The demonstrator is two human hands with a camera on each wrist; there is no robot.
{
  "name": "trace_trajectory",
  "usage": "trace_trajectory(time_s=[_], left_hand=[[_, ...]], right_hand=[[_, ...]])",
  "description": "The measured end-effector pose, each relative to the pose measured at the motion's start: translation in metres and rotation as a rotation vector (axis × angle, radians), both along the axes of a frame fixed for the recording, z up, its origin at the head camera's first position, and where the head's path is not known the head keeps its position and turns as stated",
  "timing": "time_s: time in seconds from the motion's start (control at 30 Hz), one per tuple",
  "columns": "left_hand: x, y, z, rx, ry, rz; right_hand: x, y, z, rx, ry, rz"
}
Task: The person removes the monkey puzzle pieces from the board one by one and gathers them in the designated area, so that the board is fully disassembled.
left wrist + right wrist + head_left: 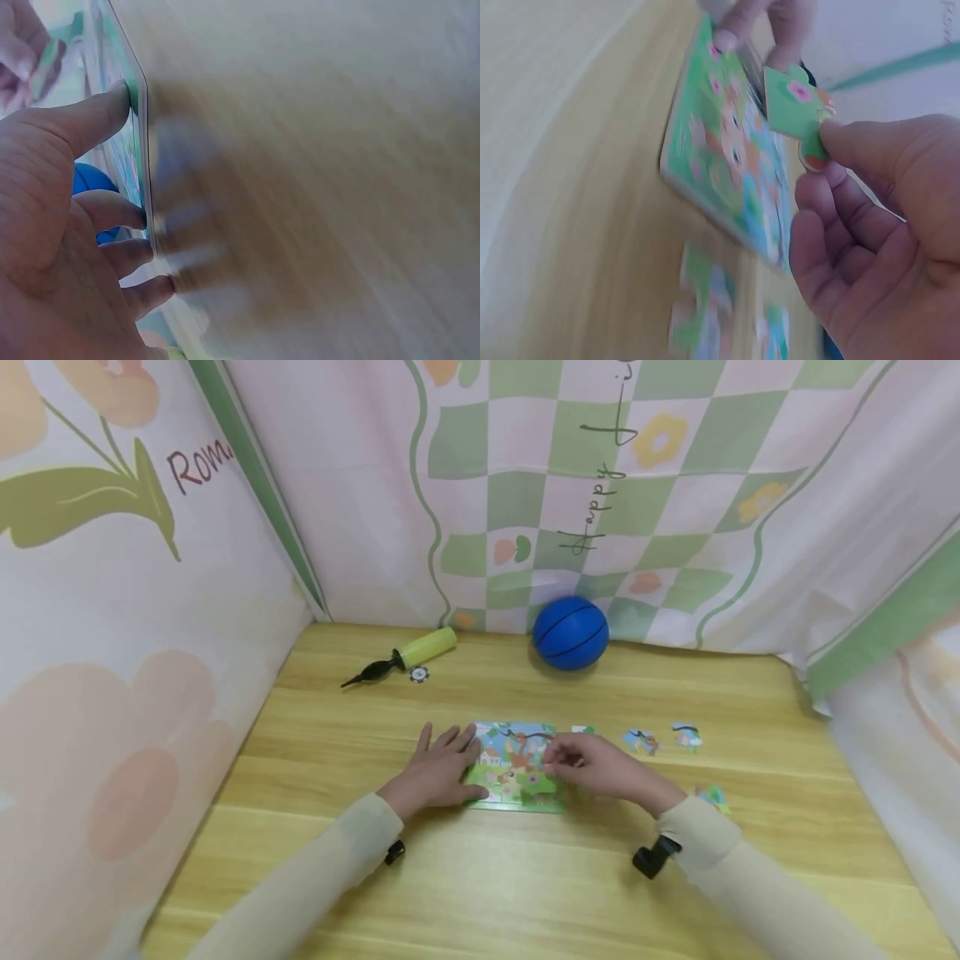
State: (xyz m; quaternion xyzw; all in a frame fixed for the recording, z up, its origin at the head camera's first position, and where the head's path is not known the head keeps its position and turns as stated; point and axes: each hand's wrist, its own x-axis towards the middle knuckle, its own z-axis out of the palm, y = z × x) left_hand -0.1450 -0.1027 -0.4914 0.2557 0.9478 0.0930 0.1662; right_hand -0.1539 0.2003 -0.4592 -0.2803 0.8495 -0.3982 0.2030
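Note:
A jigsaw puzzle [517, 777] with a cartoon animal, a house and grass lies in its board on the table. My left hand [435, 775] rests at its left side, fingers spread; in the left wrist view the thumb [101, 116] touches the board's edge. Over the puzzle's right side, my right hand [600, 764] pinches a green puzzle piece [791, 112] with a pink flower between thumb and fingers. The piece is held above the board, tilted. Loose pieces lie to the right, among them a blue and brown one [642, 742] and another one [686, 737].
A further loose piece [712, 798] lies near my right wrist. Towards the back are a blue ball [571, 633], a yellow and black hand pump [427, 648] and a small round black-and-white disc [418, 675]. Patterned curtains [517, 510] border the table.

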Motion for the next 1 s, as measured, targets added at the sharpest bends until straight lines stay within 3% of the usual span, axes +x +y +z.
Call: trace_trajectory(time_s=[0.23, 0.43, 0.67, 1.0], left_hand=[[0.0, 0.003, -0.004, 0.009, -0.003, -0.004], [-0.001, 0.001, -0.004, 0.017, 0.005, -0.006], [-0.001, 0.0, -0.004, 0.035, 0.004, -0.005], [0.0, -0.001, -0.002, 0.039, -0.006, -0.002]], right_hand=[[0.037, 0.08, 0.009, 0.019, -0.067, -0.019], [0.065, 0.128, 0.001, 0.011, -0.137, 0.001], [0.076, 0.138, -0.012, 0.037, -0.142, -0.019], [0.076, 0.142, -0.011, 0.114, -0.104, -0.065]])
